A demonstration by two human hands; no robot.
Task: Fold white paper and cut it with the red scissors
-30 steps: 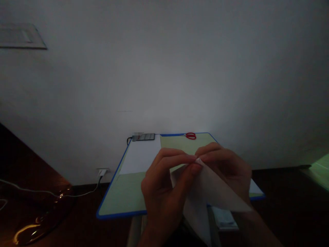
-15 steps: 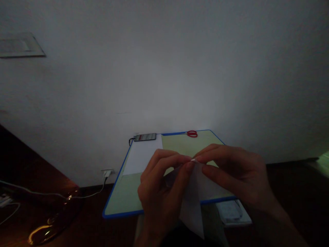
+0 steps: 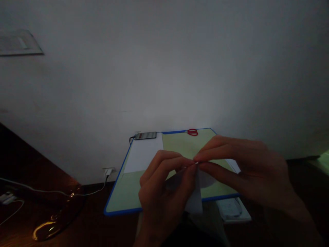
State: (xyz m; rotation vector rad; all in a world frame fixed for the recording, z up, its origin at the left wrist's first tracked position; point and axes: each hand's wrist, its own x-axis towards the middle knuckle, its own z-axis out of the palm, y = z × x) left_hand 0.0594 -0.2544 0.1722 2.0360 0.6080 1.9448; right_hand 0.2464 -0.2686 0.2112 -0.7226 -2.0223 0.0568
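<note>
Above the near part of a small table with a blue rim, a sheet of white paper hangs from my fingers. My left hand pinches its top edge between thumb and forefinger. Right beside that, my right hand is closed in a pinch on the same edge, the fingertips of both hands nearly touching. A small white fold or tip shows between them. Much of the paper is hidden behind my left hand.
On the table lie another white sheet, a phone with a cable, and red-handled scissors at the back edge. A wall stands behind. A plug sits in a socket at left, and a white item lies below the table.
My right hand has turned and its thumb has come up to close on the paper's edge. The hanging paper has swung up and shows less below. The view has shifted slightly.
</note>
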